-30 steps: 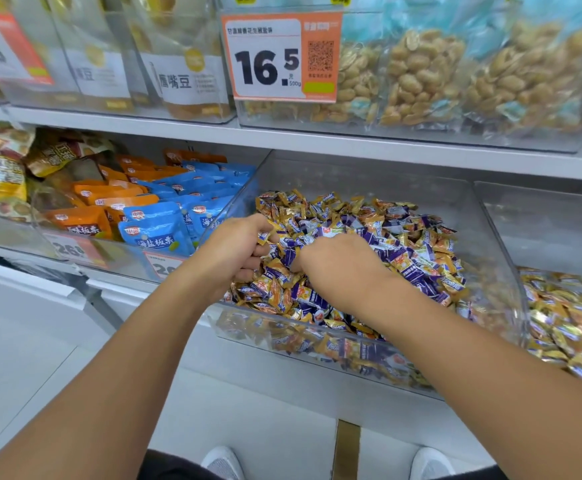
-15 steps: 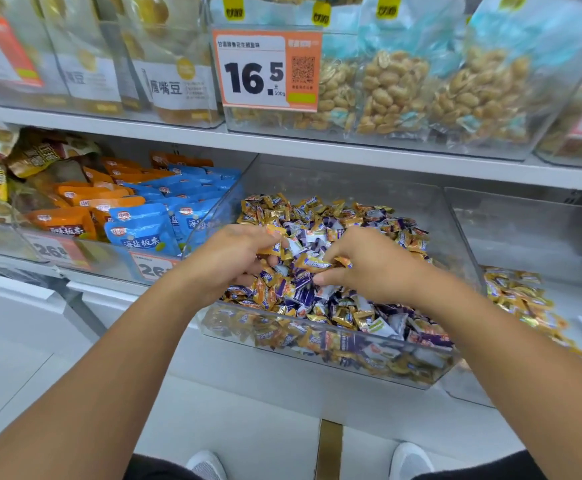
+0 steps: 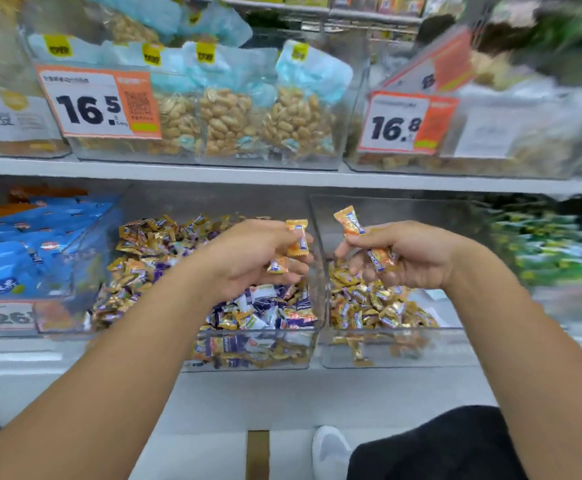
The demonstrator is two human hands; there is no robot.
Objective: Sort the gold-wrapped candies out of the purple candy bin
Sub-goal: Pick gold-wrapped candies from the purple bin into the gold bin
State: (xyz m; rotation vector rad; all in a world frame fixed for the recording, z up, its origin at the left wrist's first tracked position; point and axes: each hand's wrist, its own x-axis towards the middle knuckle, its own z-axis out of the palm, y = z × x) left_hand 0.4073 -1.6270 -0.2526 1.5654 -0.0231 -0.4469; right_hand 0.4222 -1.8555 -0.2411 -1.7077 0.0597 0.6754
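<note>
The purple candy bin (image 3: 248, 351), a clear box on the lower shelf (image 3: 282, 393), holds a mixed heap of purple-wrapped and gold-wrapped pieces. Touching its right wall stands a second clear bin (image 3: 386, 355) with a low pile of gold candies (image 3: 369, 306). Left of the purple candy bin lie blue snack packets (image 3: 50, 244) with orange ones behind them, and a price label (image 3: 8, 317) sits at the front. Above the purple candy bin, on the upper shelf (image 3: 282, 174), a clear box of bagged peanuts (image 3: 230, 123) carries a 16.5 price tag (image 3: 99, 102); a 16.8 tag (image 3: 407, 123) hangs to its right. Further right the shelves are blurred.

The left hand (image 3: 251, 258) hovers over the right end of the purple candy bin, fingers curled round several gold-wrapped candies (image 3: 298, 237). The right hand (image 3: 403, 254) hangs above the second bin, pinching more gold candies (image 3: 350, 221), one sticking up past the thumb. Nothing stands between the hands and the bins.

Half a second earlier both hands were down in the middle of the purple candy bin's heap, picking; now both are lifted and have shifted right, each carrying candy, and the view has swung rightward.
</note>
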